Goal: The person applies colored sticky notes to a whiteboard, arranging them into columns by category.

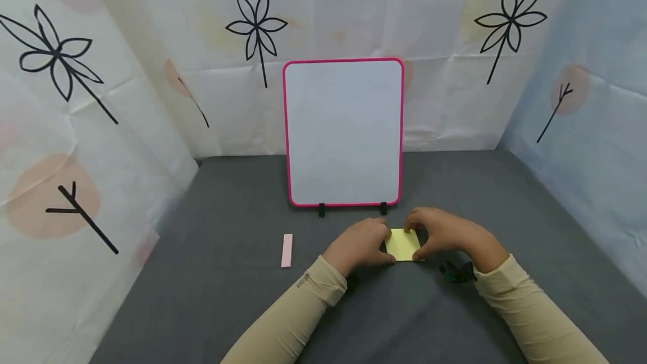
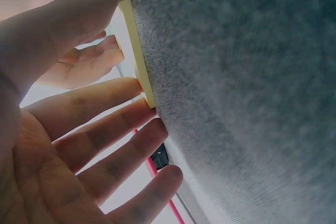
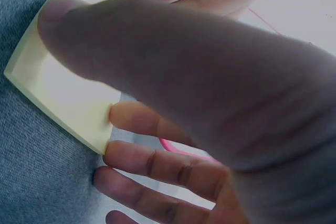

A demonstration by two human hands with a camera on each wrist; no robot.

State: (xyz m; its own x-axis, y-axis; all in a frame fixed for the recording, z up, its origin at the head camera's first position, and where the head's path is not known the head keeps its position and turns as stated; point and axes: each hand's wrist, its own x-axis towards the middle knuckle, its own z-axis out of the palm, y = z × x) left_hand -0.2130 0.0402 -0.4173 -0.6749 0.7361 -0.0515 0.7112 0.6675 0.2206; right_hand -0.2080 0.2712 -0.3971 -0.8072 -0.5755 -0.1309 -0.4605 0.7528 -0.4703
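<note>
A yellow sticky note pad [image 1: 402,245] lies flat on the grey cloth between both hands. My left hand [image 1: 358,243] holds its left side, thumb at the near corner and index finger at the far corner. In the left wrist view, the other fingers spread along the pad's edge [image 2: 137,51]. From the right, my right hand [image 1: 447,235] holds the pad with the thumb at the near right corner and fingers at the far edge. Up close in the right wrist view, that thumb [image 3: 63,22] presses on the pad's top face.
A pink strip-shaped pad [image 1: 286,250] lies to the left of the hands. Behind them a white board [image 1: 345,133] with a pink frame stands upright on small black feet [image 1: 322,210]. Patterned fabric walls [image 1: 445,100] enclose the grey tabletop [image 1: 227,274] at the back and sides.
</note>
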